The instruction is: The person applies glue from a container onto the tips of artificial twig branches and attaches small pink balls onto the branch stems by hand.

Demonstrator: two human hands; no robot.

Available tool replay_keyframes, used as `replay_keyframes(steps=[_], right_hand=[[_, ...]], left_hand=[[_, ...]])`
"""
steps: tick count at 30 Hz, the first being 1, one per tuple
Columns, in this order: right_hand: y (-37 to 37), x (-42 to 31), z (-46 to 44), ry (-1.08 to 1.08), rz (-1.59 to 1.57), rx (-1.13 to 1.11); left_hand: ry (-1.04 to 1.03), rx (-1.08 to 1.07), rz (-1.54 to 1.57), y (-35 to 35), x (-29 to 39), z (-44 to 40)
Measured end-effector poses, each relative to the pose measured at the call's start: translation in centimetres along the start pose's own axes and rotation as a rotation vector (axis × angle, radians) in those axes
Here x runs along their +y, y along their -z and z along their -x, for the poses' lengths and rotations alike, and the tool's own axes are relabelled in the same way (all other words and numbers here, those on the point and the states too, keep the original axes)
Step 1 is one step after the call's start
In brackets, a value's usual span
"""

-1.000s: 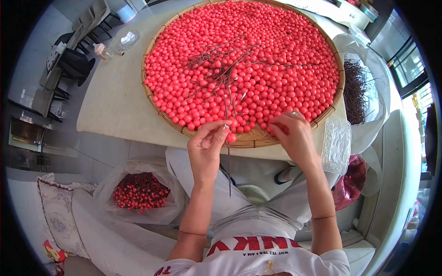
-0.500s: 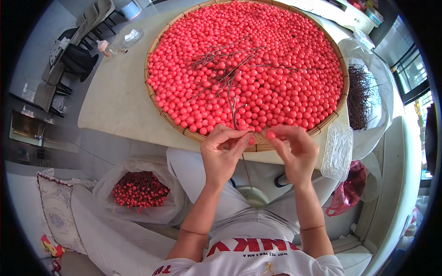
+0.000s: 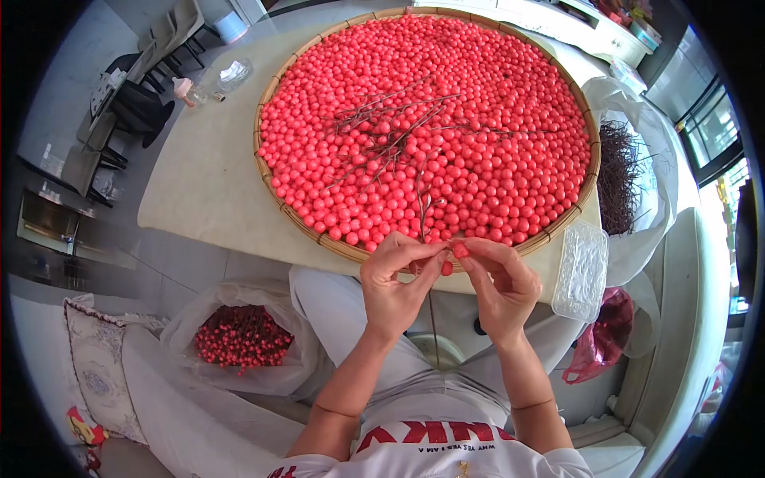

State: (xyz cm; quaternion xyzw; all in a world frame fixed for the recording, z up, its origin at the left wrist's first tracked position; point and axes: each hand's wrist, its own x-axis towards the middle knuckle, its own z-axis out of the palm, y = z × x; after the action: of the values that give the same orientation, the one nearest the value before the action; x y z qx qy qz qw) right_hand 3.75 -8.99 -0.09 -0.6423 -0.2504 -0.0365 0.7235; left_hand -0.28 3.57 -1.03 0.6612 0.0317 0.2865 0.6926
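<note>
At the near rim of a round bamboo tray [image 3: 267, 171], my two hands meet. My left hand [image 3: 398, 279] pinches a thin brown artificial stem [image 3: 433, 323], whose forked upper end lies over the tray and whose lower end hangs towards my lap. Between thumb and forefinger of my right hand [image 3: 500, 287] is a red berry bead [image 3: 460, 250], touching the stem area by the left fingertips. Another red bead [image 3: 446, 268] shows just below the left fingers. Red beads [image 3: 494, 175] fill the tray, with several bare brown stems [image 3: 390, 119] lying on top.
A bag of finished berry sprigs [image 3: 243, 334] stands at lower left. Right of the tray are a bag of brown stems [image 3: 620, 179], a clear plastic box [image 3: 580, 271] and a red bag [image 3: 606, 327]. A baby bottle [image 3: 187, 92] stands on the table [image 3: 183, 175].
My right hand has moved left, bringing its bead up to my left fingertips. The stem has shifted slightly right, and the view has tilted a little.
</note>
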Motion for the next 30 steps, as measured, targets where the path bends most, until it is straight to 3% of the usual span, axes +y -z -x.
replay_keyframes(steps=[6,15,25,30], right_hand=[[-0.2,0.0,0.3,0.058,0.057,0.028],[-0.4,0.0,0.5,0.074,0.074,0.082],[-0.4,0.1,0.6,0.069,0.118,0.074],[-0.3,0.7,0.6,0.184,0.219,0.084]], left_hand=[[-0.041,0.045,-0.004,-0.7,-0.3,0.4],[-0.208,0.073,-0.320,-1.2,0.5,0.6],[-0.379,0.127,-0.410,-1.9,-0.4,0.8],[-0.269,0.076,-0.360,-1.5,-0.8,1.3]])
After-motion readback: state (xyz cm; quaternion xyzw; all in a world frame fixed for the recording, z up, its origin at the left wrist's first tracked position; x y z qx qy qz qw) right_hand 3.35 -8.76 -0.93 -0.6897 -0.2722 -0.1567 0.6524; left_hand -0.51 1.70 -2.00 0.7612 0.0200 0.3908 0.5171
